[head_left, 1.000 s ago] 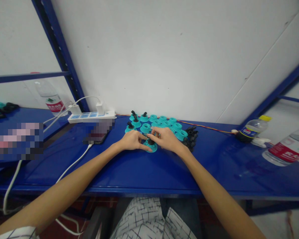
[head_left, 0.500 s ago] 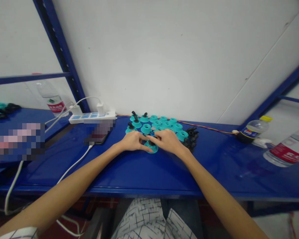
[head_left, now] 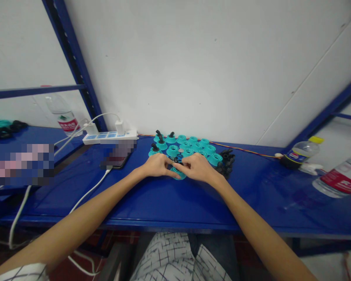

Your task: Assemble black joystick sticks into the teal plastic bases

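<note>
In front of me on the blue table, a teal flanged plastic ring (head_left: pixel 179 175) is between my two hands. My left hand (head_left: pixel 156 165) is closed with its thumb and fingers on the ring's left side. My right hand (head_left: pixel 201 168) is curled in from the other side, its thumb reaching over the ring's top, where a small black plastic piece shows partly; the fingertips hide most of it. Just behind stand more teal rings (head_left: pixel 173 150), several open in the middle. Other rings at the left carry upright black pieces (head_left: pixel 155 147).
Loose black pieces (head_left: pixel 228 158) lie right of the rings. To the left are a phone (head_left: pixel 121 156) on a white cable and a power strip (head_left: pixel 111 136). Bottles, one a yellow-capped cola bottle (head_left: pixel 301 153), stand at the right. A white wall (head_left: pixel 193 70) rises behind the table.
The view has shifted slightly. Both hands stay around the same ring; my right thumb and fingers have moved a little, and less of the black piece in the ring shows.
</note>
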